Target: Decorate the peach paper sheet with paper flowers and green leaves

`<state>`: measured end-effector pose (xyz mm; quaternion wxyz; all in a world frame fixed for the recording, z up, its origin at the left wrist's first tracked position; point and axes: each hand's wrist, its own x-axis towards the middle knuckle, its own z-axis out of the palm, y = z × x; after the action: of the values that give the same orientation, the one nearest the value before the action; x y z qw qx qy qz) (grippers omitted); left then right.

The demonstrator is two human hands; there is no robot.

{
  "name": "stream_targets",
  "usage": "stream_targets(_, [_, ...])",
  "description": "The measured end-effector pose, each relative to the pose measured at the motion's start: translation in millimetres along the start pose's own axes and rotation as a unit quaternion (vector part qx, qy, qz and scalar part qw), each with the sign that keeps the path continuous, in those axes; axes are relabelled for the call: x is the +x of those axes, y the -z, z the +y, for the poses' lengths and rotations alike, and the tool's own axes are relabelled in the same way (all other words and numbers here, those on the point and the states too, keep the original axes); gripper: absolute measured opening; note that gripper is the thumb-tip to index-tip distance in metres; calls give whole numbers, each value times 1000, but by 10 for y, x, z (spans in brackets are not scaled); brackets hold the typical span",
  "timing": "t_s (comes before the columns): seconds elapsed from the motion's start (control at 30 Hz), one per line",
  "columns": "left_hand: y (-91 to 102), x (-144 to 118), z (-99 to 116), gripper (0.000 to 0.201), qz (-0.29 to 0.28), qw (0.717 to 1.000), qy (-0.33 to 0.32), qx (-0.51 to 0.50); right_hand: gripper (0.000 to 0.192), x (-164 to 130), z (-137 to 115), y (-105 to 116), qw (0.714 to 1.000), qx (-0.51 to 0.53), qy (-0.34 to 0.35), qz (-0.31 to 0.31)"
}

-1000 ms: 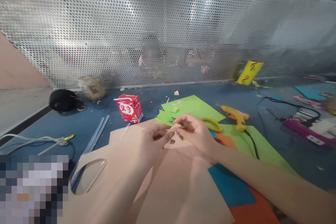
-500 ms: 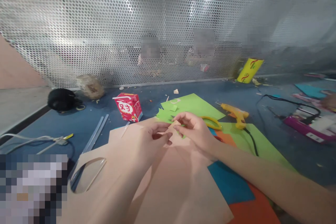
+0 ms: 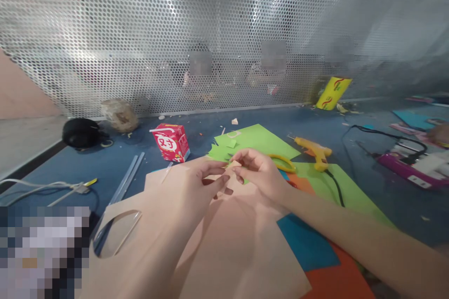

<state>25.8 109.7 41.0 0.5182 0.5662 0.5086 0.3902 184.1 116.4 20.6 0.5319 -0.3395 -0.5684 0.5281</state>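
My right hand (image 3: 263, 173) pinches a small piece of pale paper (image 3: 233, 165) between thumb and fingers. My left hand (image 3: 201, 184) meets the same piece from the other side, its index finger and thumb curled around the near edge. Part of the piece is hidden by the fingers. Under both hands spreads a large sheet of pale pinkish paper (image 3: 245, 238), with a curved opening cut in it at the left. Just beyond my right hand lie yellow-handled scissors (image 3: 286, 164), partly covered, on bright green paper (image 3: 263, 140).
A red drink carton (image 3: 171, 142) stands behind my left hand. At right are a yellow glue gun (image 3: 315, 152) and a purple-edged power strip (image 3: 403, 171). Clear sticks (image 3: 129, 177) and a white cable (image 3: 42, 186) lie left. A perforated metal panel (image 3: 157, 32) closes off the back.
The fingers have shifted slightly around the small paper piece; my left index finger and thumb are a little further apart. The surrounding things have not moved.
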Motion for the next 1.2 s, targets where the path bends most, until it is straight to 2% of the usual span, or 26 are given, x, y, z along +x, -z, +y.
stream_targets(0.17, [-24, -44, 59, 27, 16, 1000, -8, 18, 14, 11, -22, 7, 1000, -16, 4, 5])
stream_targets(0.33, [-63, -56, 118, 16, 10, 1000, -10, 28, 12, -3, -32, 4, 1000, -8, 0, -9])
stream_targets(0.47, [-50, -16, 50, 16, 39, 998, -36, 30, 10, -19, -27, 8, 1000, 8, -4, -22])
stream_targets(0.6, [-20, 25, -56, 26, 54, 996, -68, 13, 11, -12, -19, 9, 1000, 14, -1, -19])
stream_targets(0.8, [-10, 0, -63, 30, 62, 995, -72, 25, 12, 6, -3, 0, 1000, 13, 0, -8])
stream_targets(0.87, [10, -18, -33, 28, 67, 995, -74, 31, 13, 22, -60, 25, 1000, -23, 6, -19])
stream_targets(0.93, [36, -28, 0, 26, 78, 994, -73, 30, 16, 48, -166, 88, 988, -148, 17, -46])
stream_targets(0.97, [49, -28, 13, 26, 86, 994, -70, 25, 20, 64, -230, 135, 963, -262, 13, -61])
stream_targets(1.0, [59, -25, 21, 26, 93, 993, -65, 16, 24, 79, -294, 189, 915, -398, 4, -69])
stream_targets(1.07, [73, -6, 17, 28, 106, 993, -54, -14, 26, 99, -398, 309, 758, -643, -82, -69])
stream_targets(1.1, [77, 8, 3, 30, 109, 992, -48, -34, 24, 103, -432, 365, 708, -691, -129, -66])
stream_targets(1.13, [81, 24, -19, 31, 112, 991, -42, -54, 21, 102, -455, 414, 670, -718, -174, -68])
stream_targets(1.17, [85, 42, -45, 32, 112, 990, -36, -74, 19, 98, -468, 453, 652, -725, -210, -71])
stream_targets(1.2, [90, 59, -73, 33, 111, 989, -29, -94, 18, 90, -475, 478, 647, -722, -232, -79])
